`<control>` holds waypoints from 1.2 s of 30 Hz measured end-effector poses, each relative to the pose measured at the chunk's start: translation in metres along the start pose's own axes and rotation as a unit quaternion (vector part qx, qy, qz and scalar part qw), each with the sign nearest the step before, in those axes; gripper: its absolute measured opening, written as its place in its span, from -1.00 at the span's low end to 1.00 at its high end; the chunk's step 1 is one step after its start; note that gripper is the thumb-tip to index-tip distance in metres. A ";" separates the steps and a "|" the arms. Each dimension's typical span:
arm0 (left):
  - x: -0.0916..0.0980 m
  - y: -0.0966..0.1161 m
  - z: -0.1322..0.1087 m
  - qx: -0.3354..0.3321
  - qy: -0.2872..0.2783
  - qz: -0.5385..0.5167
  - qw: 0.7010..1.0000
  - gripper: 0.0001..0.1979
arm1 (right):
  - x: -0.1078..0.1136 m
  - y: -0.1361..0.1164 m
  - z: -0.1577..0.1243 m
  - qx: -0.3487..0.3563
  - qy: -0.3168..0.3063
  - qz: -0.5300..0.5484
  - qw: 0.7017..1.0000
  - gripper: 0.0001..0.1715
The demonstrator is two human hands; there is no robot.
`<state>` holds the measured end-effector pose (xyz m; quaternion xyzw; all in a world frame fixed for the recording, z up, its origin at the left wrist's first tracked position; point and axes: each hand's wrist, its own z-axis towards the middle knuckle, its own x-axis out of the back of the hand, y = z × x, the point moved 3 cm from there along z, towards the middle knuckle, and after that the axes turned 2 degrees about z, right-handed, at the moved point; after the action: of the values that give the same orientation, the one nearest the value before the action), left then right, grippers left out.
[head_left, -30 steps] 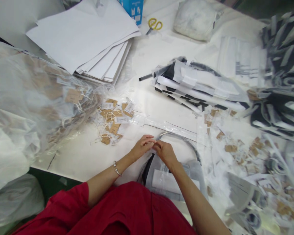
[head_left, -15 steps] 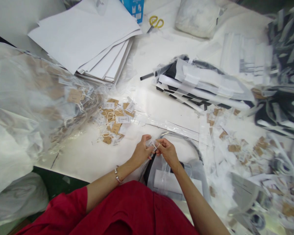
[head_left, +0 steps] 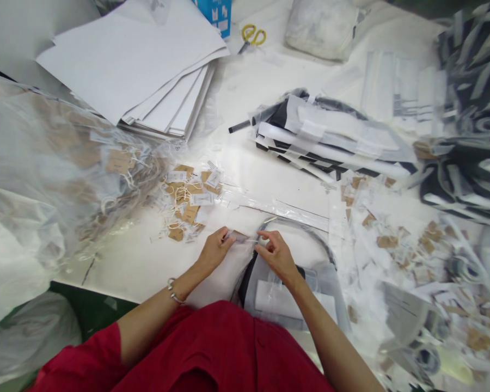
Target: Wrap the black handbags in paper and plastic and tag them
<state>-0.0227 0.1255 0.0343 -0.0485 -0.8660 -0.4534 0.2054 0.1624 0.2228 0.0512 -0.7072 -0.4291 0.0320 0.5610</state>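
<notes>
My left hand point(head_left: 214, 248) pinches a small brown hang tag point(head_left: 238, 236) in clear wrapping. The tag's white string point(head_left: 251, 240) runs straight across to my right hand point(head_left: 276, 253), whose curled thumb and index finger hold its far end. Just below the right hand lies a dark bag wrapped in translucent plastic point(head_left: 265, 277), its curved handle point(head_left: 316, 238) arching behind my fingers. Part of this bag is covered by my right forearm. Left of my hands is a pile of similar brown tags with strings point(head_left: 188, 204).
A second wrapped black-and-white bag point(head_left: 330, 136) lies farther back. White sheets point(head_left: 134, 60) are stacked at back left, near yellow-handled scissors point(head_left: 253, 36). A large clear plastic sack point(head_left: 20, 218) bulges at left. Paper scraps point(head_left: 408, 245) and more wrapped bags point(head_left: 465, 179) crowd the right.
My hands were close together over the string; now my left hand has moved left with the tag, and the string is stretched between them. The view has shifted slightly.
</notes>
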 end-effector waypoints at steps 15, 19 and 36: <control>0.002 -0.024 -0.009 0.061 0.045 -0.050 0.996 -0.76 | -0.008 0.012 0.007 -0.041 -0.028 -0.155 0.987 -0.73; -0.005 -0.038 -0.009 0.105 0.025 -0.132 0.985 -0.75 | -0.006 0.013 0.009 -0.022 -0.041 -0.074 0.996 -0.69; 0.041 -0.075 -0.052 0.089 -0.131 -0.031 0.987 -0.66 | 0.133 0.082 -0.134 -0.113 0.374 -0.221 0.893 -0.30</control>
<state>-0.0642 0.0358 0.0198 -0.0617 -0.9233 -0.3706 0.0799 0.3634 0.2059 0.0917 -0.6122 -0.3334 -0.4087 0.5891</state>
